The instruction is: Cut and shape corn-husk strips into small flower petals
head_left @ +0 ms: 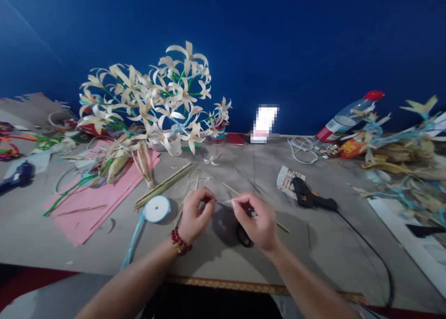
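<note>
My left hand (195,216), with a red bead bracelet at the wrist, is pinched closed over the table. My right hand (256,221) is also closed, fingertips pinched. Between the two hands runs a thin dark wire or stick (223,206); both seem to grip it. Black scissors (244,235) lie on the table under my right hand. A thin wooden stick (282,226) lies just behind the hands. A roll of pale blue ribbon (156,209) sits left of my left hand.
A bouquet of cream paper flowers (156,96) stands at the back left above pink paper (94,202). A black glue gun (310,196) with its cord lies right. A plastic bottle (348,116), white cable (303,151) and dried husk pieces (407,156) fill the right side.
</note>
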The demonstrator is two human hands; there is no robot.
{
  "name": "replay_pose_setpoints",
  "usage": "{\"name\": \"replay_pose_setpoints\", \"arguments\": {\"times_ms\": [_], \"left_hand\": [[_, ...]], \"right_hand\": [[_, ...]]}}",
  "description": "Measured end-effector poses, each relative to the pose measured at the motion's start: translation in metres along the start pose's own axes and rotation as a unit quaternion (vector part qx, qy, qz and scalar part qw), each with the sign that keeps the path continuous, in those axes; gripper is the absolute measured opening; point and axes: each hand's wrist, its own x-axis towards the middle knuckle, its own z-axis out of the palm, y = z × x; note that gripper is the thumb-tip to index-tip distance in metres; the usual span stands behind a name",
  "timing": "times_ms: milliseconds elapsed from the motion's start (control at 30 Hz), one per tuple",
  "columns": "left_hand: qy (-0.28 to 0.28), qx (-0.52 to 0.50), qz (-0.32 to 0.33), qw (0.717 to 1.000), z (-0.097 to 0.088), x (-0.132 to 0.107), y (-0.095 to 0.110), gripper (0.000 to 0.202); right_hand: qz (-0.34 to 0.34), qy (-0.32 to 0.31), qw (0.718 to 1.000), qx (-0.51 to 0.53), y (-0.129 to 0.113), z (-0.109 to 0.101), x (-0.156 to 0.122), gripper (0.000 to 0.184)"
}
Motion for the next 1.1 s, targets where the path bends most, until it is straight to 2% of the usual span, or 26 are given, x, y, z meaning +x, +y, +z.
{"name": "replay_pose_setpoints", "arguments": {"times_ms": [100,200,367,533,600,700,800,900,1033,1100], "left_hand": [[-0.040,-0.023,0.019,0.999,0.000,-0.001,0.007,0.010],[-0.055,-0.008,0.034,0.998,0.004,-0.002,0.012,0.009],[-0.037,0.021,0.041,0.998,0.007,-0.004,0.008,0.015],[0.000,0.020,0.002,1.000,0.000,0.000,-0.001,0.015],[-0.004,0.003,0.007,1.000,-0.002,0.000,0.002,0.012],[-0.039,-0.011,0.045,0.998,0.000,-0.002,0.010,0.007],[-0.053,0.001,0.054,0.997,0.006,-0.004,0.014,0.012],[-0.044,0.012,0.054,0.997,0.008,-0.004,0.009,0.015],[-0.010,0.025,0.038,0.999,0.001,-0.001,0.003,0.016],[-0.007,0.026,0.044,0.999,-0.002,0.000,0.003,0.014]], "right_hand": [[0.000,-0.016,1.000,0.007,-0.001,0.002,0.000,0.013],[-0.009,-0.032,0.999,0.014,0.000,0.006,-0.002,0.011],[-0.017,-0.042,0.999,-0.004,0.003,0.011,-0.007,0.011],[-0.021,0.021,0.999,0.021,0.003,0.007,-0.006,0.009],[-0.015,0.025,0.999,0.021,0.003,0.006,-0.005,0.010],[-0.019,0.001,1.000,0.021,0.002,0.008,-0.005,0.010],[-0.030,-0.014,0.999,0.014,0.002,0.011,-0.007,0.009],[-0.034,-0.013,0.999,0.004,0.002,0.012,-0.008,0.010],[-0.038,0.039,0.998,0.025,0.003,0.009,-0.006,0.009],[-0.039,0.042,0.998,0.034,0.004,0.009,-0.005,0.009]]}}
